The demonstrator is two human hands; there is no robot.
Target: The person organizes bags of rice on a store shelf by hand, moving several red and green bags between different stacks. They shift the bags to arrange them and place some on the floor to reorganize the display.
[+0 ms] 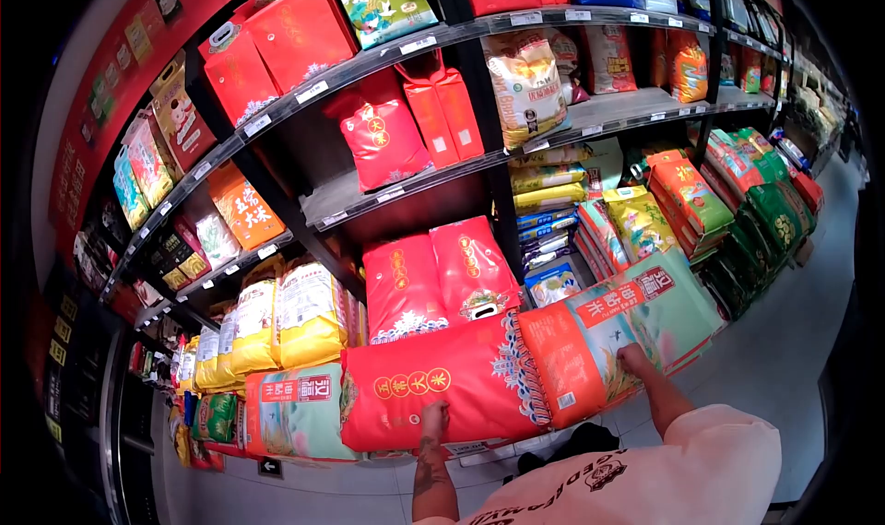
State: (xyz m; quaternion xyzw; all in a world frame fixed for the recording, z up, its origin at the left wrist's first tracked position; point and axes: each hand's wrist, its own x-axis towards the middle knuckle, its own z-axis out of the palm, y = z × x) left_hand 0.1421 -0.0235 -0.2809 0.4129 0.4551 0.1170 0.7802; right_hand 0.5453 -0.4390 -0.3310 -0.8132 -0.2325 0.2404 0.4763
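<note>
My left hand (435, 421) is closed, its knuckles against the lower front of a big red rice bag (470, 368) with gold lettering. The bag lies on its side across the front of the display. To its right, my right hand (633, 360) is a fist resting against an orange and pale green rice bag (678, 318). Nothing shows in either hand, though the undersides of the fingers are hidden. A similar green and orange bag (293, 407) lies at the left end of the row. Behind the row, two red rice bags (398, 281) lean upright.
Dark shelves (590, 115) with price tags rise behind, holding bagged rice and red gift boxes (300, 32). Yellow and white bags (309, 313) stand at left; stacked green bags (779, 216) are at right. Grey floor tiles (323, 493) run below.
</note>
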